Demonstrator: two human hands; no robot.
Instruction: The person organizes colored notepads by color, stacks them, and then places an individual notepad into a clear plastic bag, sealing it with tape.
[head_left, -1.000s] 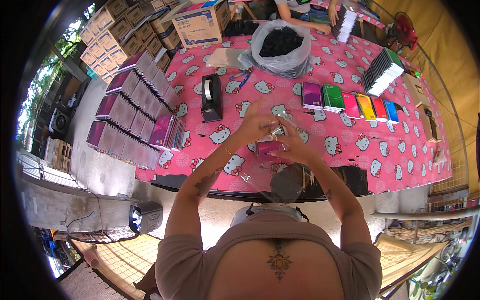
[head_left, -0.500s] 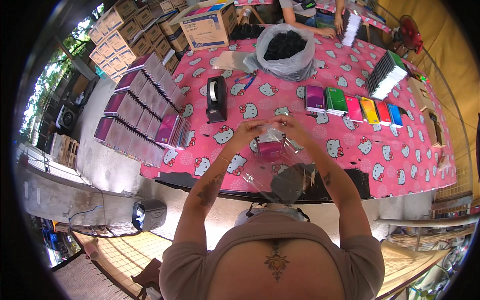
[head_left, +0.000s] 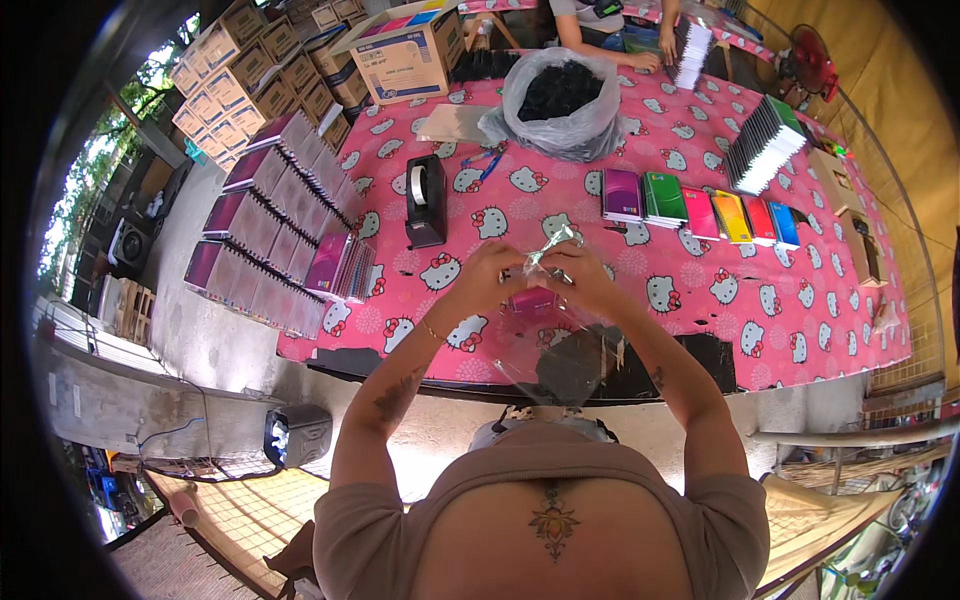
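A clear plastic bag [head_left: 548, 362] hangs between my hands at the near edge of the table, its lower part spread over the dark bare patch. Its crumpled upper end is pinched by my left hand [head_left: 492, 277] and my right hand [head_left: 582, 280], both closed, with a shiny tuft sticking up past the fingers. Just below the fingertips shows a purple-covered notebook [head_left: 533, 299], partly hidden by my hands; whether it lies inside the bag or behind it I cannot tell. Beyond my left hand stands a black tape dispenser [head_left: 426, 205].
Stacked spiral notebooks [head_left: 270, 225] stand at the left. A row of coloured notebooks [head_left: 664, 200] lies beyond my right hand, near a tall notebook stack [head_left: 765, 145]. At the back are a plastic sack of black material [head_left: 565, 110], a carton [head_left: 405, 65] and a co-worker's hands.
My hands have drawn slightly nearer, gathering the bag's upper end, and a shiny tuft now rises above the fingers. The purple notebook shows less. The whole view has shifted a little.
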